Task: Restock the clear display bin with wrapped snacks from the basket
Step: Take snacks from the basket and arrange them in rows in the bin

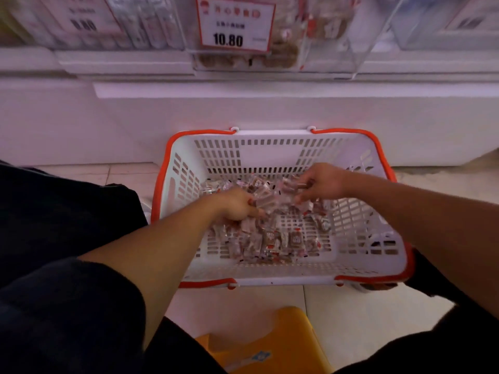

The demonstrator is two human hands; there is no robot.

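Observation:
A white slotted basket (270,152) with orange handles sits on the floor below the shelf. Several clear-wrapped brown snacks (270,238) lie loose on its bottom. My left hand (235,205) is down inside the basket at centre left, fingers curled round a bunch of wrapped snacks. My right hand (322,180) is inside at the far right, fingers pinching a few wrapped snacks. The clear display bin (329,33) hangs above on the shelf, behind a red-framed price tag (235,24) reading 10.80, with brown snacks low inside it.
Other clear bins (140,25) stand left and right along the white shelf front (270,112). A yellow stool (272,344) is under me at the bottom. My dark-clothed knees flank the basket on the tiled floor (351,319).

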